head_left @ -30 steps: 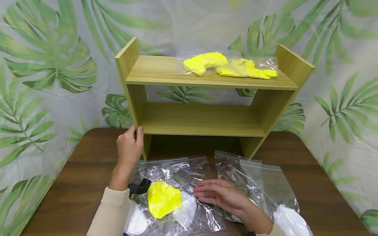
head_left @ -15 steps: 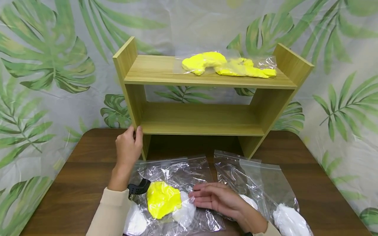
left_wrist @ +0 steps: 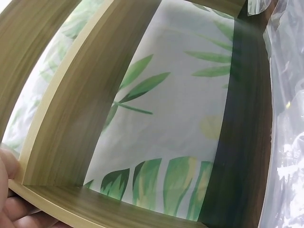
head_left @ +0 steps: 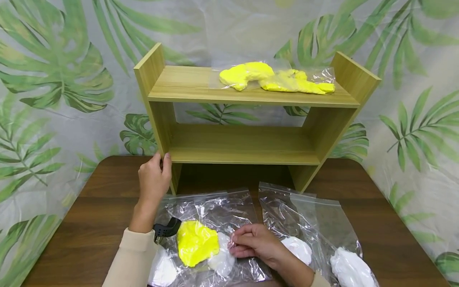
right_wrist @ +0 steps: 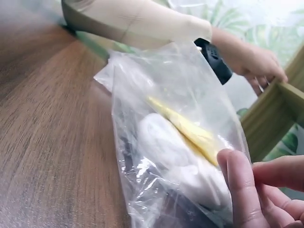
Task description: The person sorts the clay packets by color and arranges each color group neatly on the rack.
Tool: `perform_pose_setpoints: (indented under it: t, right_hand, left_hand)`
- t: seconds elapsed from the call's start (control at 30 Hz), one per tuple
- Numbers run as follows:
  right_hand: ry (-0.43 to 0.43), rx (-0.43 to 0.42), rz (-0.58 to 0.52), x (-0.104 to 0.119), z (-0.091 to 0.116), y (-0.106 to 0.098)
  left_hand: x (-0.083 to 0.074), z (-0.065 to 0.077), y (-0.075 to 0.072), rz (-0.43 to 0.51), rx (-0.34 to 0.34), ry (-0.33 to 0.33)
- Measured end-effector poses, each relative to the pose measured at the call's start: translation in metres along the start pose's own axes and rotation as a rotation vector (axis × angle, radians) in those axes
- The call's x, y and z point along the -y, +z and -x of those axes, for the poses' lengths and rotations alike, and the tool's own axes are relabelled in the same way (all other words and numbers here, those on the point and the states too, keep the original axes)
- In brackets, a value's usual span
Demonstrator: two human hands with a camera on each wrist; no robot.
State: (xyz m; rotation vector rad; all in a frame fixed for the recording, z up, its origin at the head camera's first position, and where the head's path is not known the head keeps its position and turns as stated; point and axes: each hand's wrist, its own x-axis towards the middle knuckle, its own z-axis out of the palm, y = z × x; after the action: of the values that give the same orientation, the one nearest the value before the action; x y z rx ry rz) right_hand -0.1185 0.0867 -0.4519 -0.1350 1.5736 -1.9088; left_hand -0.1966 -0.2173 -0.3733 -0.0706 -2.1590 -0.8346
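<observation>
My left hand [head_left: 155, 175] grips the left side panel of a small wooden shelf [head_left: 229, 157], thumb on the inner side and fingers behind. In the left wrist view, fingertips [left_wrist: 8, 164] show at the panel's edge. My right hand [head_left: 256, 245] pinches the film of a clear zip bag [head_left: 229, 203] lying in front of the shelf. Beneath the film show a flat yellow lump [head_left: 197, 243] and a white lump [head_left: 220, 261], both soft-looking. From the right wrist view, the bag [right_wrist: 175, 71] stands partly raised beside my bent fingers [right_wrist: 240, 185].
Bagged yellow lumps [head_left: 247, 75] lie on the top shelf. To the right, overlapping clear bags [head_left: 322, 215] hold white lumps [head_left: 353, 267]. Another white lump [head_left: 165, 271] is at the lower left. All this rests on a dark wooden table [head_left: 380, 223], before a leaf-print cloth [head_left: 71, 131].
My right hand has shifted slightly left and down, and its straight fingers have closed to a pinch on the bag. The left hand keeps its grip on the shelf.
</observation>
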Motion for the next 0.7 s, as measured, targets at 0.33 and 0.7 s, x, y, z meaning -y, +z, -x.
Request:
perform_pose_setpoints:
  t: [0.33, 0.7]
  right_hand:
    - [0.016, 0.066, -0.111, 0.017, 0.004, -0.004]
    - [0.088, 0.110, -0.268, 0.016, 0.008, -0.008]
  left_hand:
    - [-0.002, -0.005, 0.000, -0.002, -0.013, 0.005]
    - [-0.001, 0.001, -0.001, -0.002, -0.001, -0.005]
